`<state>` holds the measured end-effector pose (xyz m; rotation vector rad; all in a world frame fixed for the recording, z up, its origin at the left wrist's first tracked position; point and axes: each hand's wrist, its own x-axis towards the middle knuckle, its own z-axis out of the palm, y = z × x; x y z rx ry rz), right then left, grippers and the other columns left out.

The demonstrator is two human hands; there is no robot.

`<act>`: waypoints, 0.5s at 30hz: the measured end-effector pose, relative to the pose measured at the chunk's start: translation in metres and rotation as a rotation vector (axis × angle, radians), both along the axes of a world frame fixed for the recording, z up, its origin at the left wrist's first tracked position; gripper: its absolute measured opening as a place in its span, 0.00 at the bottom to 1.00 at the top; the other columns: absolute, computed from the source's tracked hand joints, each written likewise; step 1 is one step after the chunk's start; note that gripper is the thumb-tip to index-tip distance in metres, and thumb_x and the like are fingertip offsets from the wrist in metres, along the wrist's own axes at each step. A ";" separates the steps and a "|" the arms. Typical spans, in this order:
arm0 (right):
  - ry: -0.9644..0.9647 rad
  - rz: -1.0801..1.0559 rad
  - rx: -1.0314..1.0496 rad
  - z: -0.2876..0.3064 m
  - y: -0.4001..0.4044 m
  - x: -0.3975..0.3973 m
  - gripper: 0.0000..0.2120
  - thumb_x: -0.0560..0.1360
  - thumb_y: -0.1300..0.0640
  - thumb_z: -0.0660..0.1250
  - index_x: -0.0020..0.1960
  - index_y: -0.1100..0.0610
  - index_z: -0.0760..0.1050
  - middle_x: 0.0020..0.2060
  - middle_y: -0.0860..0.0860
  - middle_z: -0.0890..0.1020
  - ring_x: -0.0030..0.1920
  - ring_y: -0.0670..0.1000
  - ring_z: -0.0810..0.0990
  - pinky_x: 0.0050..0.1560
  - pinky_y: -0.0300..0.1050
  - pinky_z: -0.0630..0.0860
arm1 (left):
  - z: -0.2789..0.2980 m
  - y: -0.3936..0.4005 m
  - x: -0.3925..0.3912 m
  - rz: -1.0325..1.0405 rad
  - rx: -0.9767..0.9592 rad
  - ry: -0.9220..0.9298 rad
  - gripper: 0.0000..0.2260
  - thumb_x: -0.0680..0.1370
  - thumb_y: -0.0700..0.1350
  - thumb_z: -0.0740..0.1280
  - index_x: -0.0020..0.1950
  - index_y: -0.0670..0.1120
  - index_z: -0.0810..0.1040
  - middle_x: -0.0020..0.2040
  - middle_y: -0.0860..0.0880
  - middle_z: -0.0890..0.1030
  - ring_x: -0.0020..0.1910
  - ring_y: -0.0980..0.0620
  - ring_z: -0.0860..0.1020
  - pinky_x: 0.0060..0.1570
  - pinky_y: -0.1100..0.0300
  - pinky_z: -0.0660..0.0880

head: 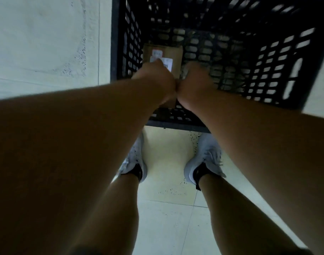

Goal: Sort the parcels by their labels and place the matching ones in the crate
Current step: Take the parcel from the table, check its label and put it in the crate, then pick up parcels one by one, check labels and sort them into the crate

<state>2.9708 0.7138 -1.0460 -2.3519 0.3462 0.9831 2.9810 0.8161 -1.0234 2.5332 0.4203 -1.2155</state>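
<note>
Your two hands reach down into the crate side by side, wrists touching. Your left hand lies on top of the parcel, its fingertips on the white label; whether the fingers curl round an edge you cannot tell from here. Your right hand sits just right of the parcel's near end, blurred, with its fingers hidden, so its grip cannot be told either. One brown cardboard parcel is in view, lying at the left side of the crate's floor and carrying a white label with a small reddish mark at its far end. There is one crate, black plastic lattice, standing on the pale tiled floor. Your two white shoes stand near, just before its near rim.
</note>
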 end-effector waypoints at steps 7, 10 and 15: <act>-0.264 0.050 -0.075 0.241 -0.017 0.001 0.23 0.75 0.52 0.69 0.67 0.57 0.68 0.63 0.59 0.73 0.63 0.60 0.73 0.60 0.56 0.74 | 0.234 0.001 -0.010 -0.115 -0.067 -0.325 0.15 0.77 0.43 0.63 0.64 0.44 0.71 0.59 0.41 0.77 0.56 0.39 0.77 0.49 0.47 0.75; -0.365 0.055 -0.140 0.368 -0.027 -0.002 0.25 0.74 0.51 0.70 0.66 0.58 0.67 0.63 0.59 0.72 0.62 0.59 0.72 0.58 0.57 0.74 | 0.364 -0.002 -0.011 -0.294 -0.076 -0.425 0.18 0.79 0.44 0.61 0.68 0.43 0.70 0.63 0.40 0.75 0.59 0.38 0.75 0.55 0.45 0.74; -0.573 -0.018 -0.009 0.547 -0.046 -0.013 0.26 0.73 0.51 0.71 0.67 0.58 0.68 0.64 0.58 0.72 0.63 0.58 0.73 0.58 0.50 0.72 | 0.530 -0.009 -0.013 -0.330 -0.142 -0.726 0.16 0.78 0.46 0.63 0.65 0.44 0.73 0.59 0.41 0.76 0.55 0.39 0.76 0.51 0.48 0.73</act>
